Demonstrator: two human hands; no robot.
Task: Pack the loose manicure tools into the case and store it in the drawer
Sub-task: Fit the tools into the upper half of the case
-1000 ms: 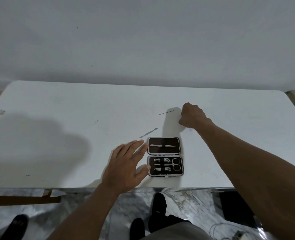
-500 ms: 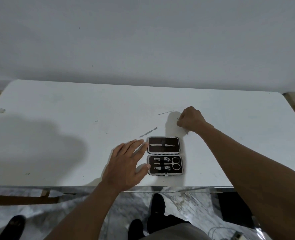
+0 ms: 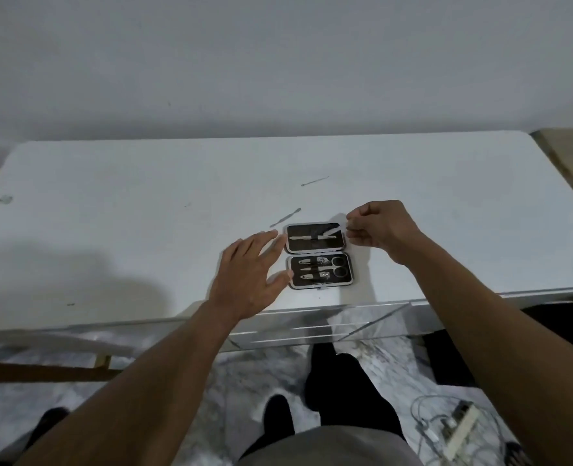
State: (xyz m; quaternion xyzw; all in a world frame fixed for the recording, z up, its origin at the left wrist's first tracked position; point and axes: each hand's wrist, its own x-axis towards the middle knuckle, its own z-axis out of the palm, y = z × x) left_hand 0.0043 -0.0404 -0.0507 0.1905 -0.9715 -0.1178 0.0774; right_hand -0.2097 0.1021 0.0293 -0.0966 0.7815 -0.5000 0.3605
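The manicure case (image 3: 318,245) lies open near the white table's (image 3: 110,213) front edge. Its near half holds scissors and clippers under straps, and a file lies in the far half. My left hand (image 3: 250,275) is spread flat, fingertips touching the case's left edge. At the far half's right edge my right hand (image 3: 379,228) has its fingers curled, pinching a small thin metal tool (image 3: 330,232) that angles into that half. Two loose tools lie beyond the case: a cuticle pusher (image 3: 285,217) close by and a thin pick (image 3: 315,180) farther back.
A mirrored drawer front (image 3: 312,326) runs below the table's front edge. On the marble floor at the lower right lies a power strip with cables (image 3: 456,425). My feet stand under the table. A wall rises behind it.
My right hand has come back from near the thin pick to the case's far half, its fingers pinched. My left hand has stayed at the case's left edge.
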